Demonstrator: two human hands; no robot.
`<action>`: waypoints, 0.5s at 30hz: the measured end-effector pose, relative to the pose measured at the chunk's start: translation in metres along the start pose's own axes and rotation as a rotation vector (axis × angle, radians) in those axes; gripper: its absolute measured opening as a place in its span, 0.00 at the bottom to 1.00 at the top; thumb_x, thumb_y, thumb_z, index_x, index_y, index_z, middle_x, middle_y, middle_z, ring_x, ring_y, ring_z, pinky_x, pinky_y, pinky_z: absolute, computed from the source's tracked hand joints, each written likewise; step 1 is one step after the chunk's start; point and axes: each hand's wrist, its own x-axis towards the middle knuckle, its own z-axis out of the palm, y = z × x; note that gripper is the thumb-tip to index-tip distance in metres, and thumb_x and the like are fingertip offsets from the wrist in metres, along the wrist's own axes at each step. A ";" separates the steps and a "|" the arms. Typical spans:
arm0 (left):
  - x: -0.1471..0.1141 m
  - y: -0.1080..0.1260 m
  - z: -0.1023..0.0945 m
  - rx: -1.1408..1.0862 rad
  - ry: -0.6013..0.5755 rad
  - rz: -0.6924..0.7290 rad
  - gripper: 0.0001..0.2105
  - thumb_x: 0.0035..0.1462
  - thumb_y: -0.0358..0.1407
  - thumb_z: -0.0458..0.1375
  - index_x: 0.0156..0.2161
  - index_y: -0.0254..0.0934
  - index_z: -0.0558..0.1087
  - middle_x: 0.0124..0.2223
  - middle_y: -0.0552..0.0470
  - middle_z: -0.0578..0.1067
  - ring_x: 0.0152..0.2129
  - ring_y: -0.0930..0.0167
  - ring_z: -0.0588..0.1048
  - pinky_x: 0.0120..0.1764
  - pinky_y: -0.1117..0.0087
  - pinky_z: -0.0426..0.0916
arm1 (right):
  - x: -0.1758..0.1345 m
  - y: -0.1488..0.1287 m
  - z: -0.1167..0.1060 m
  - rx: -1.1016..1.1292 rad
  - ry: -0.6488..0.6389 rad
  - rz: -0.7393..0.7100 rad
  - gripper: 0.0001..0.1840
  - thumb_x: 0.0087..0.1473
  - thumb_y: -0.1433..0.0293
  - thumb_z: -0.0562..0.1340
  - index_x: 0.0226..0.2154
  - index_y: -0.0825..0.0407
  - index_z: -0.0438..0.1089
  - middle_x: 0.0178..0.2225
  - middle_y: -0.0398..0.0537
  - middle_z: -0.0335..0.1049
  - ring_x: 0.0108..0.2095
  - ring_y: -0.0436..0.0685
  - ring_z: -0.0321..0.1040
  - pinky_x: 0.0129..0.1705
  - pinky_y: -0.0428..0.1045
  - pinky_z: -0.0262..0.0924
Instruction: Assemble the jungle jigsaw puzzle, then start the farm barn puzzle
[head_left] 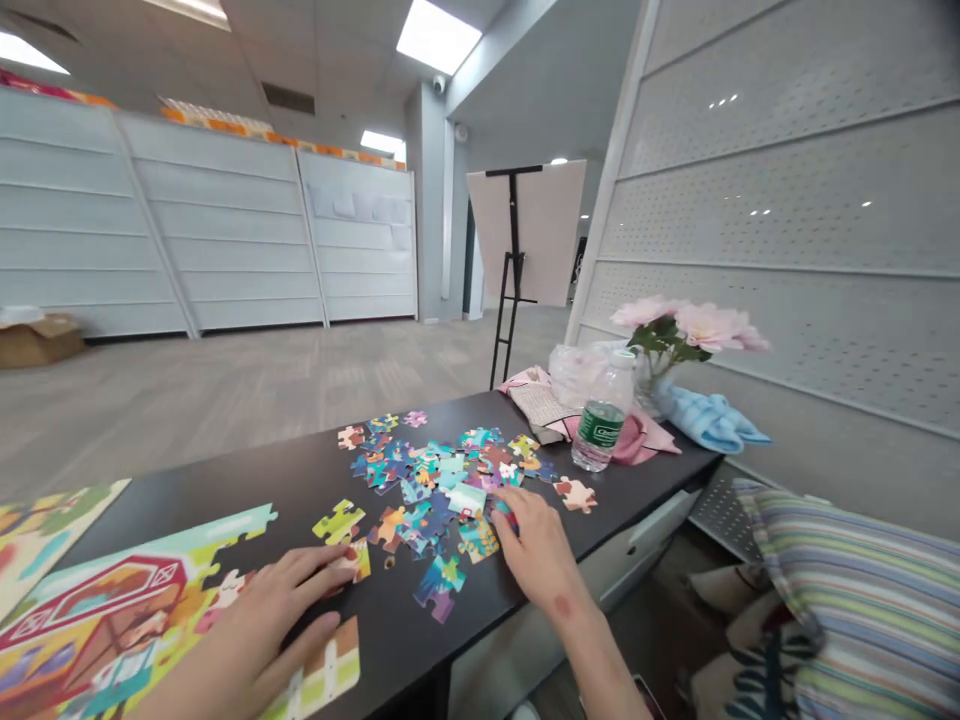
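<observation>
On the dark tabletop lies a loose heap of jigsaw puzzle pieces [442,475]. My right hand [529,535] rests at the heap's near right side, thumb and fingers apart, fingertips touching pieces there. My left hand [277,610] lies over the partly assembled farm puzzle [67,630], its thumb spread from the fingers. The left fingertips cover part of an orange-yellow piece [362,558]. Beyond them is a loose yellow-green piece [339,522]. A purple and blue piece [439,588] lies between my hands. My left hand and forearm hide part of the assembled picture.
A water bottle [598,425] stands right of the heap, before pink cloth [645,440] and a vase of pink flowers [697,325]. Blue cloth [709,418] lies at the table's far right end. A striped cushion [877,600] is at right. An easel [514,260] stands behind.
</observation>
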 end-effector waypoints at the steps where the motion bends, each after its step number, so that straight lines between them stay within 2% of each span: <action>1: -0.001 -0.004 0.003 0.002 -0.003 0.002 0.21 0.63 0.45 0.56 0.60 0.62 0.68 0.63 0.58 0.71 0.55 0.58 0.73 0.54 0.56 0.73 | 0.001 0.002 0.000 0.043 0.035 0.015 0.18 0.64 0.70 0.52 0.51 0.49 0.72 0.53 0.51 0.73 0.55 0.61 0.67 0.56 0.57 0.59; 5: -0.007 -0.021 0.018 -0.004 0.012 0.006 0.23 0.63 0.45 0.57 0.62 0.63 0.66 0.65 0.58 0.68 0.58 0.57 0.71 0.55 0.55 0.71 | 0.003 0.013 0.000 0.121 0.191 0.093 0.17 0.60 0.76 0.50 0.42 0.52 0.73 0.47 0.53 0.75 0.50 0.60 0.70 0.55 0.54 0.61; 10: -0.009 -0.030 0.027 0.000 0.043 0.051 0.24 0.63 0.43 0.57 0.63 0.64 0.64 0.65 0.58 0.68 0.57 0.58 0.72 0.54 0.57 0.73 | 0.009 0.032 -0.006 0.058 0.253 0.133 0.20 0.59 0.77 0.48 0.45 0.54 0.72 0.48 0.53 0.75 0.51 0.60 0.69 0.55 0.54 0.61; 12: -0.006 -0.026 0.023 0.007 0.041 0.056 0.23 0.63 0.44 0.57 0.62 0.65 0.65 0.64 0.59 0.70 0.56 0.58 0.74 0.53 0.57 0.74 | 0.024 0.042 -0.014 -0.001 0.245 0.150 0.21 0.61 0.77 0.48 0.49 0.53 0.71 0.50 0.53 0.74 0.53 0.59 0.69 0.56 0.54 0.61; 15: 0.001 -0.013 0.010 0.013 -0.010 0.032 0.20 0.65 0.46 0.55 0.61 0.63 0.68 0.63 0.59 0.71 0.56 0.58 0.74 0.54 0.54 0.73 | 0.066 0.058 -0.028 -0.054 0.180 0.161 0.19 0.63 0.76 0.50 0.49 0.52 0.72 0.50 0.52 0.74 0.53 0.58 0.69 0.57 0.53 0.60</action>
